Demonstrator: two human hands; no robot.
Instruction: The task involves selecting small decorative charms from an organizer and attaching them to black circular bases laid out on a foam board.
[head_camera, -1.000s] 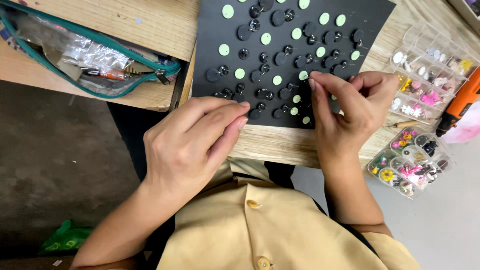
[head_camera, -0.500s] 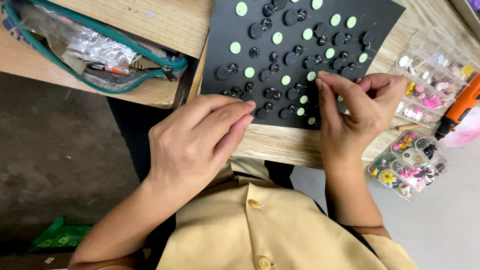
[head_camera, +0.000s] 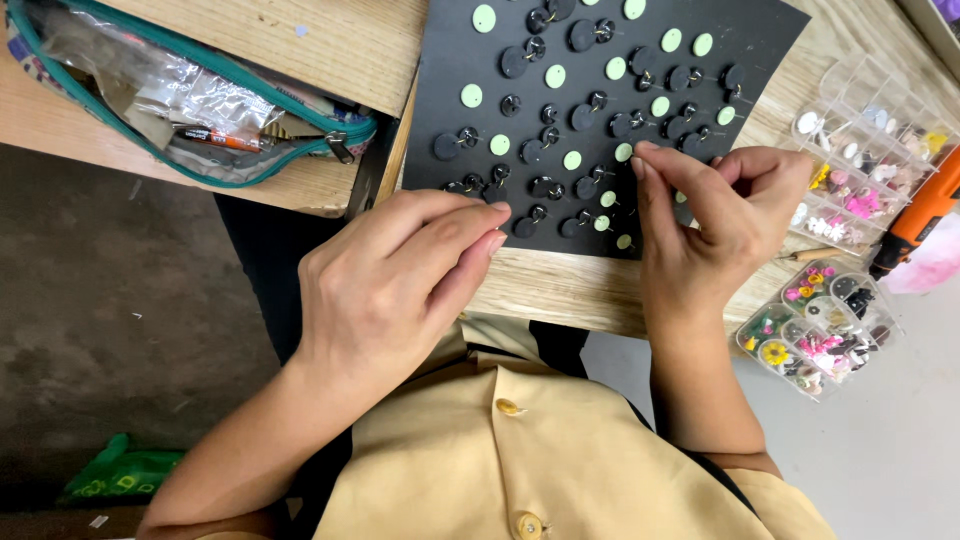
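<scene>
A black mat (head_camera: 470, 50) lies on the wooden table (head_camera: 330, 40), covered with several pale green discs (head_camera: 500, 145) and black discs (head_camera: 445, 147) that carry small metal rings. My left hand (head_camera: 395, 285) rests at the mat's near edge, fingers together, tips touching the mat beside black discs; its underside is hidden. My right hand (head_camera: 725, 215) has thumb and forefinger pinched at the mat next to a green disc (head_camera: 623, 152). Whatever sits between those fingertips is too small to see.
A clear zip pouch with teal trim (head_camera: 200, 100) lies on the table at the left. Two clear compartment boxes of small colourful charms (head_camera: 815, 335) (head_camera: 870, 140) stand at the right, beside an orange tool (head_camera: 925, 215). A green bag (head_camera: 120, 470) lies on the floor.
Both hands stay at the same spots on the mat. The right fingertips have crept slightly further up the mat. The view has shifted a little.
</scene>
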